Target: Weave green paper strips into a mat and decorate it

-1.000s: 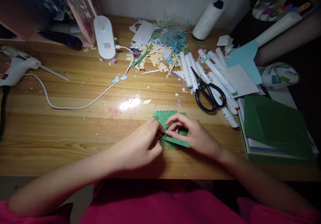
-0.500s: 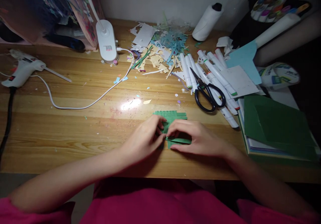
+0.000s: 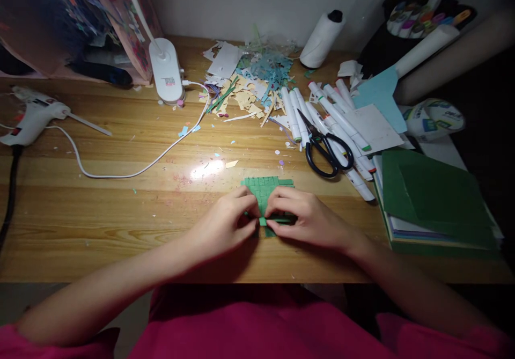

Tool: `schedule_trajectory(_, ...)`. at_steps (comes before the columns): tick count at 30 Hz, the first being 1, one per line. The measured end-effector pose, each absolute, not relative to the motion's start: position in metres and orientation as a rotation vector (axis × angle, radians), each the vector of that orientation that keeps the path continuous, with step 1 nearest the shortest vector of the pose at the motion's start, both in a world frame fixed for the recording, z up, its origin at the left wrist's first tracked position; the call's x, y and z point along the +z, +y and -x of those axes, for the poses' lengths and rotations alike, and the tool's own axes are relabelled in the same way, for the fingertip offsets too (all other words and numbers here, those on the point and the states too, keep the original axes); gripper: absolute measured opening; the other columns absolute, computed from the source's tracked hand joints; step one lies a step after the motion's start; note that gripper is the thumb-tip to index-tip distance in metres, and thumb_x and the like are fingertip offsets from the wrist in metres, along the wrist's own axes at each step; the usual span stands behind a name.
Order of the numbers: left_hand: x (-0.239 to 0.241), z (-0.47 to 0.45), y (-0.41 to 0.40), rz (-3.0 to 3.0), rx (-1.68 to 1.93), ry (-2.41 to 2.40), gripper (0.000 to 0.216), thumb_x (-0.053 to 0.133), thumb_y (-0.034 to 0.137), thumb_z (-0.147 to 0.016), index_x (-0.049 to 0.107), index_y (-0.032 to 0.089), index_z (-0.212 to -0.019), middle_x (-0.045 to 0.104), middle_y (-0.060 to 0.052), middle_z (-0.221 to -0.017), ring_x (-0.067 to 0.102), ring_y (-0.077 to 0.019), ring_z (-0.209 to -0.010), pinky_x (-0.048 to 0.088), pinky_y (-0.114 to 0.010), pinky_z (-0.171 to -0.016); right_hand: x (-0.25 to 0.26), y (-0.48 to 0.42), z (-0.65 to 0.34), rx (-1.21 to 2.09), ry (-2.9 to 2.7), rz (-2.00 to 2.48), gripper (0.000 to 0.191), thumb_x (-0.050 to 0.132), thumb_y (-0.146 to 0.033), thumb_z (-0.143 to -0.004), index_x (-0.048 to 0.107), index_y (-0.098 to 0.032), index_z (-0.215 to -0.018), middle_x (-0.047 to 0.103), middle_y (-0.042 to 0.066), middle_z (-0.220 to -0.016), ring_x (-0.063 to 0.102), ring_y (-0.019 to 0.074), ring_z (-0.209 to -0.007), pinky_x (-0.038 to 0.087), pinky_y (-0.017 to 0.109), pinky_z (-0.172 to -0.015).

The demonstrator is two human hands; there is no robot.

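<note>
A small mat woven from green paper strips (image 3: pixel 263 186) lies on the wooden desk (image 3: pixel 120 209) near its front edge. My left hand (image 3: pixel 225 224) presses on the mat's lower left side, fingers curled and pinched at a strip. My right hand (image 3: pixel 306 218) rests on its lower right side, fingertips pinching the same green strip (image 3: pixel 273 220) where the two hands meet. The lower half of the mat is hidden under my fingers.
Black-handled scissors (image 3: pixel 324 147) lie on several white markers (image 3: pixel 341 128) to the right. A stack of green card (image 3: pixel 434 200) sits at the right edge. Paper scraps (image 3: pixel 249 80), a white lamp base (image 3: pixel 167 72) with cable and a glue gun (image 3: pixel 30 115) are farther back and left.
Both hands have drawn closer together over the mat. The green strip that stuck out at the right a second ago now lies tucked under my fingertips.
</note>
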State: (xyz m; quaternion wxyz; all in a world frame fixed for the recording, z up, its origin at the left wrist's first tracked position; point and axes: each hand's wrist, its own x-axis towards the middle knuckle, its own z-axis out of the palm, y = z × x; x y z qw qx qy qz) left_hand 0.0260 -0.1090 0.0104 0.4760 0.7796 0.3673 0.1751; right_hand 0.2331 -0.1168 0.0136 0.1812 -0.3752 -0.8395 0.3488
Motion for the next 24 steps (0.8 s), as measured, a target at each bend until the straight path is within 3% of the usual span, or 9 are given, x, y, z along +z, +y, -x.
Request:
schedule_trajectory(11,0.011,-0.024,-0.111,-1.999,0.407,0.821,0.010,0.052,0.005,-0.079,0.060,0.012,-0.081,0.052,-0.006,-0.091,0.052,-0.0151,-0.082,0.044,-0.026,-0.071,0.014,-0.119,-0.232,0.997,-2.294,1.138,0.007,0.060,-0.012,-0.080,0.063,-0.016,-0.085,0.059,0.003,-0.082,0.056,0.0139,-0.079,0.043,0.026,-0.072)
schedule_trajectory(16,0.019,-0.022,-0.116,-2.004,0.355,0.815,0.014,0.049,0.005,-0.082,0.061,0.011,-0.085,0.053,-0.007,-0.093,0.053,-0.0158,-0.085,0.046,-0.026,-0.075,0.017,-0.117,-0.233,1.011,-2.425,1.040,0.013,0.061,-0.018,-0.082,0.064,-0.017,-0.094,0.059,0.005,-0.093,0.053,0.0169,-0.091,0.044,0.029,-0.081)
schedule_trajectory(20,0.036,-0.014,-0.108,-1.988,0.270,0.804,0.015,0.050,0.009,-0.085,0.064,0.015,-0.087,0.057,-0.005,-0.092,0.057,-0.0139,-0.084,0.047,-0.022,-0.075,0.017,-0.116,-0.231,1.015,-2.512,1.010,0.014,0.055,-0.019,-0.087,0.066,-0.019,-0.095,0.059,0.006,-0.094,0.054,0.0168,-0.089,0.045,0.029,-0.080)
schedule_trajectory(24,0.044,0.011,-0.063,-2.193,0.367,1.217,0.025,0.039,0.025,-0.095,0.059,0.018,-0.109,0.057,-0.007,-0.103,0.056,-0.0178,-0.092,0.047,-0.030,-0.083,0.016,-0.115,-0.229,0.931,-2.555,0.940,0.019,0.048,-0.021,-0.091,0.067,-0.019,-0.093,0.060,0.007,-0.090,0.055,0.0175,-0.084,0.047,0.030,-0.074)
